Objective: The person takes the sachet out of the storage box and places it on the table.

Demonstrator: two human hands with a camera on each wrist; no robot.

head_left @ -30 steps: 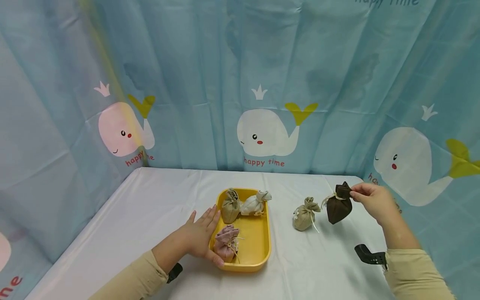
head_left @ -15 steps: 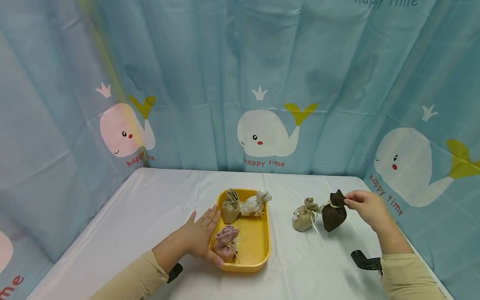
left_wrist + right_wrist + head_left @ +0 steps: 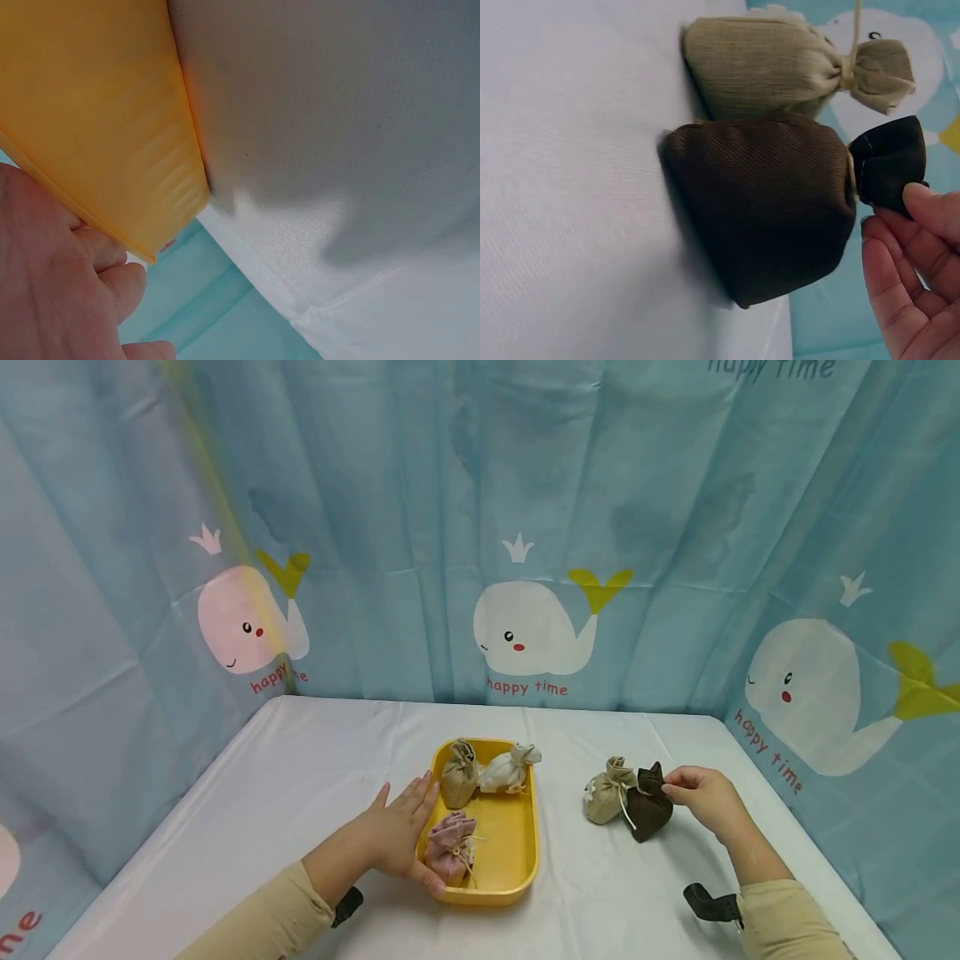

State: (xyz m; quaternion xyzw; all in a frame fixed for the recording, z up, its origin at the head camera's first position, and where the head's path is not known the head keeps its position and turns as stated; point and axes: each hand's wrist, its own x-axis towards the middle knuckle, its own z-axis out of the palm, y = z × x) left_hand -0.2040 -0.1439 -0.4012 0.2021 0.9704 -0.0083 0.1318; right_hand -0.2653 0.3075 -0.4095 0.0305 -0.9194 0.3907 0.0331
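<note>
My right hand (image 3: 701,793) pinches the gathered neck of a dark brown drawstring pouch (image 3: 765,202) between thumb and fingers. The pouch hangs upright, its base close over the white tablecloth. Right against its left side in the head view stands a beige drawstring pouch (image 3: 606,795) with a pale cord. My left hand (image 3: 393,835) rests with straight, spread fingers along the left rim of a yellow tray (image 3: 498,847). Inside the tray, a khaki pouch (image 3: 460,777) and a white pouch (image 3: 506,770) lie at the back, and a pink pouch (image 3: 450,847) sits at the front left.
White cloth (image 3: 615,893) covers the table. A blue curtain (image 3: 420,527) printed with whales stands close behind the table and along both sides. Black wrist mounts (image 3: 708,906) stick out from the sleeves.
My right hand has brought the brown pouch left and down, from the air to beside the beige pouch. The left hand and the tray have stayed in place.
</note>
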